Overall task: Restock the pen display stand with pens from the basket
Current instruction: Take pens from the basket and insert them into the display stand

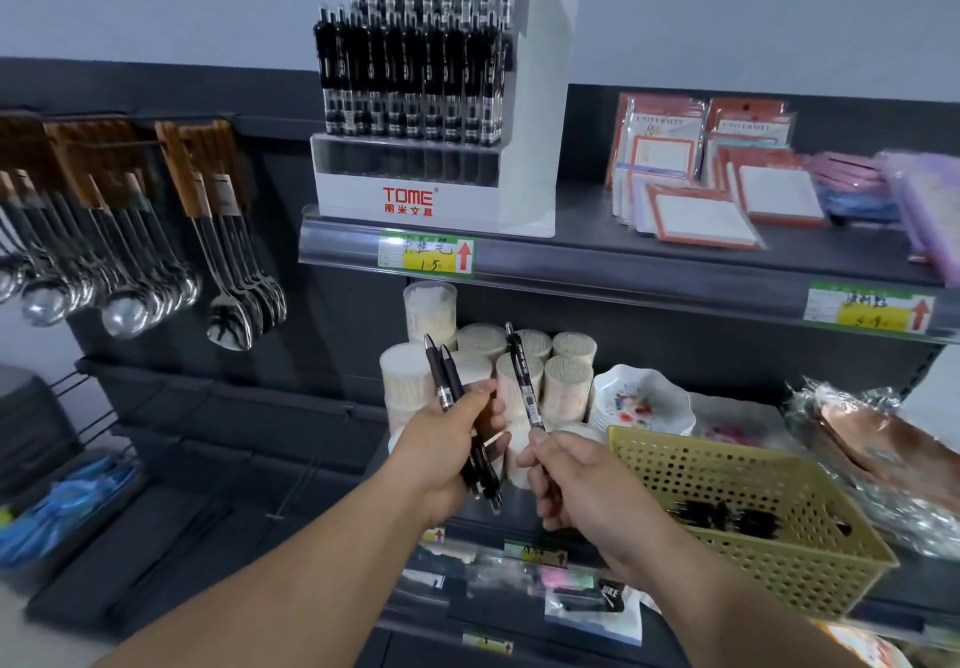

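Observation:
A white tiered pen display stand [524, 184] marked TOME sits on the upper shelf, its two upper rows packed with black pens [410, 75] and its clear front row bare. Below it, my left hand [447, 452] grips two black pens [449, 381], tips pointing up. My right hand [576, 480] pinches a single black pen [521, 374] by its lower end, held upright beside the left hand. A yellow perforated basket [810, 558] stands on the lower shelf at the right, with several black pens [722, 517] lying inside.
Round tubs of cotton swabs and toothpicks [566, 381] and a flowered dish [641, 400] stand behind my hands. Packaged spoons [124, 262] hang at left. Notepads [696, 189] lie right of the stand. Price labels [431, 252] line the shelf edge.

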